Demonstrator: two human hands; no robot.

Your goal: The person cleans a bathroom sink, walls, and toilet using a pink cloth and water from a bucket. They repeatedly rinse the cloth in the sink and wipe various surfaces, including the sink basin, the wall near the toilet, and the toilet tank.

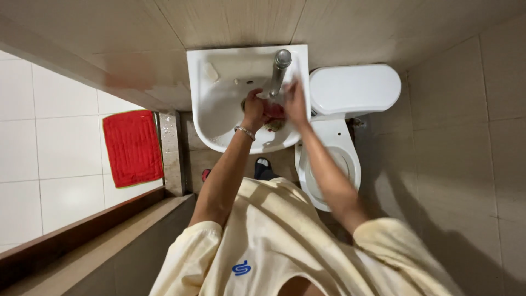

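Both my hands are over the bowl of a white wall sink (216, 118), under its chrome tap (279, 71). My left hand (253, 108), with a bracelet on the wrist, is closed on a small red object (274, 111). My right hand (294, 101) is blurred and presses against the other side of the same red object. What the red thing is cannot be told. A pale bar of soap (211, 72) lies on the sink's back left corner.
A white toilet (339, 153) with its tank (355, 87) stands right of the sink. A red mat (132, 147) lies on white floor tiles beyond a doorway sill at the left. My dark-sandalled foot (263, 168) shows under the sink. Beige tiled walls close in.
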